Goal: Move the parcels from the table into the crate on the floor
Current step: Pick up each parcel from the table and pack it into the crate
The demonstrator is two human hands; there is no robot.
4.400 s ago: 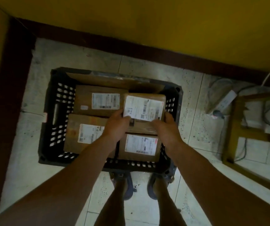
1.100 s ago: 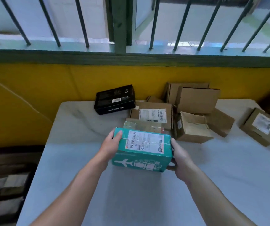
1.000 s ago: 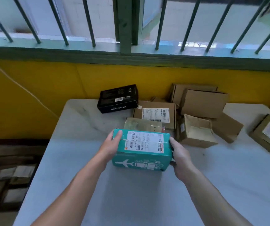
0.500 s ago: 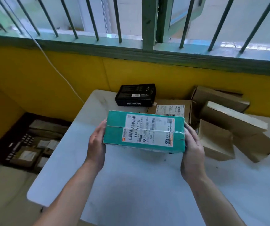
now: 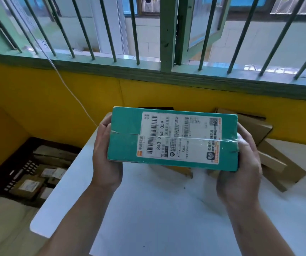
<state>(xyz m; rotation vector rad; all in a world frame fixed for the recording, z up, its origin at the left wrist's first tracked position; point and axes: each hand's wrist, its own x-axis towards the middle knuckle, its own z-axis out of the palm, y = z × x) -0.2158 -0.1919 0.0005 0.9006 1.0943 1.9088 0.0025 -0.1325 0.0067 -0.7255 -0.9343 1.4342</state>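
Note:
A teal parcel (image 5: 126,145) with a white shipping label hangs in the air above the white table (image 5: 157,209), label side up. My left hand (image 5: 105,159) grips its left end and my right hand (image 5: 240,172) grips its right end. Down on the floor at the left stands the black crate (image 5: 19,174), with several brown parcels inside. More brown cardboard parcels (image 5: 276,163) lie on the table behind the teal one, partly hidden by it.
A yellow wall (image 5: 37,108) runs behind the table under a barred green window (image 5: 167,34). A white cable (image 5: 71,91) hangs down the wall at the left. The table's left corner (image 5: 37,230) juts over the floor beside the crate.
The teal parcel has been lifted off the table and raised closer to me, still held by both hands. The view has swung left, bringing the crate into sight.

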